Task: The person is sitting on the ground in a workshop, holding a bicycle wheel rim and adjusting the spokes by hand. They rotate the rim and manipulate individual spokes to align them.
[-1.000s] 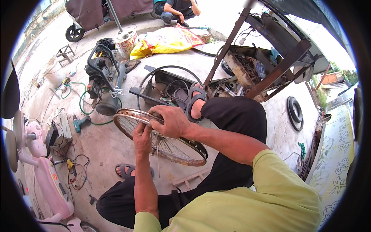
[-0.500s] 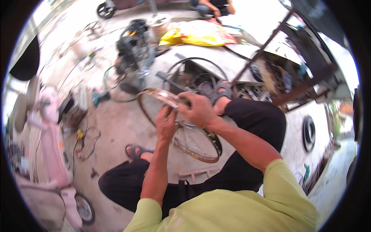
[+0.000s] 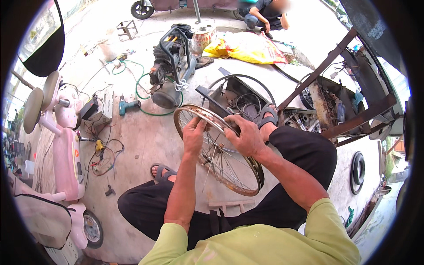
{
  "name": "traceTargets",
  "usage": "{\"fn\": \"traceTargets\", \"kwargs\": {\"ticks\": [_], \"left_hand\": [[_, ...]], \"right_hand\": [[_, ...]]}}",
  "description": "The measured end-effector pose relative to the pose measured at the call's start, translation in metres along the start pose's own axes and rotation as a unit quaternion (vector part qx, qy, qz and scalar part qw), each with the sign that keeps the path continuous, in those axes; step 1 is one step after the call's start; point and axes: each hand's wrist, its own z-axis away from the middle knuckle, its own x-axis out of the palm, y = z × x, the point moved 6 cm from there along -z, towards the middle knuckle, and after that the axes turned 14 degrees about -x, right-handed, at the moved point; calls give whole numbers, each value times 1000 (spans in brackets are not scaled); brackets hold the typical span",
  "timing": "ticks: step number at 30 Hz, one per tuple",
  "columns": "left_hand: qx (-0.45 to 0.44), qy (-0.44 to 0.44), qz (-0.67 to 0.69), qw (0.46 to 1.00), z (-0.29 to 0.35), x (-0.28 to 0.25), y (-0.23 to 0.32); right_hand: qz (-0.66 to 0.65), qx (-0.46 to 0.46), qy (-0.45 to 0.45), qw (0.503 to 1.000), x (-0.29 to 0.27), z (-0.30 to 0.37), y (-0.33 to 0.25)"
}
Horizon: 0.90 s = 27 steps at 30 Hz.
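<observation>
A rusty spoked bicycle wheel (image 3: 234, 187) without a tyre stands tilted between my knees. My left hand (image 3: 193, 134) is closed on its upper rim, thumb and fingers pinched at the inner edge. My right hand (image 3: 245, 136) grips the same rim just to the right, fingers over the outer side and thumb on the near side. Thin spokes run to the hub, and one spoke hangs down loosely below my left hand. Whether the left fingertips also pinch a spoke is hidden.
Beyond the wheel lie a metal tray (image 3: 232, 95) with coiled cable and an air compressor (image 3: 170, 70). A teal cordless drill (image 3: 128, 106) rests left of it. A pink scooter (image 3: 66, 163) stands at left, a rusty metal frame (image 3: 366, 110) at right. Another person (image 3: 266, 17) squats far off.
The scene has shifted slightly right and down as my view moved. Both hands still hold the rim; my right hand's fingers now sit more to the right, farther from my left hand.
</observation>
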Motion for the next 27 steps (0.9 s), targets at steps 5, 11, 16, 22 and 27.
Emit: {"fn": "traceTargets", "kwargs": {"ticks": [5,11,16,22,27], "left_hand": [[-26,-40,112,993,-7,-3,-12],[0,-18,165,986,-9,-7,-14],[-11,-5,182,983,0,1,-11],[-69,-52,246,965,-1,-4,-17],[-117,-140,258,949,-2,-8,-16]], "right_hand": [[-3,-15,16,1000,0,1,0],[-12,-3,-2,1000,3,1,-1],[-18,-25,4,1000,4,5,-2],[-7,-16,7,1000,6,4,-6],[-16,-20,1,1000,6,8,-8]]}}
